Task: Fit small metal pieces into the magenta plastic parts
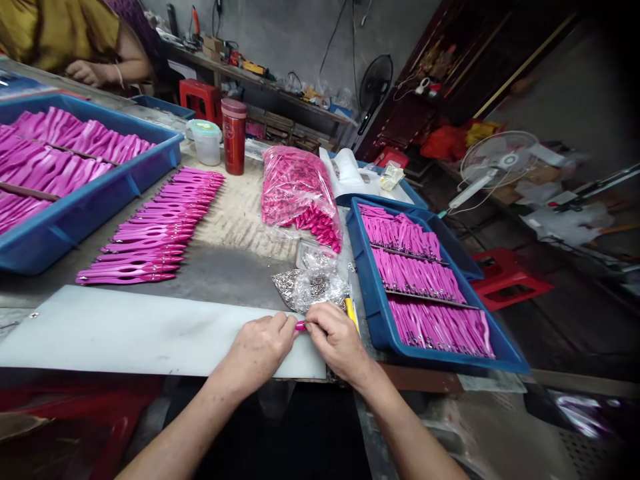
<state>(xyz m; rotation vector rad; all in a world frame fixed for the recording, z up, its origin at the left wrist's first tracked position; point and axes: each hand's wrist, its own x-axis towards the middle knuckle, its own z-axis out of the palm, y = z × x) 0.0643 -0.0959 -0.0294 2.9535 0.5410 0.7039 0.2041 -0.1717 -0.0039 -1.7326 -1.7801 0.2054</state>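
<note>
Close to the table's front edge, over the right end of a white board [150, 333], both hands meet at a small pink plastic piece [300, 326]. My left hand [265, 343] is closed round the piece, hiding most of its length. The fingers of my right hand [336, 339] pinch its right end; whether they also hold something small is hidden. Just beyond lie clear bags of small metal parts [320, 287] and a yellow-handled tool [351, 311]. Farther off, an open plastic bag [297, 180] holds many loose pink pieces.
Long pink pieces with metal bits [150, 233] lie in a row at left. Blue trays of similar pieces stand left [95, 217] and right [380, 327]. A red flask [234, 143] and lidded tub [207, 147] stand behind. Another person's hand [90, 72] rests at far left.
</note>
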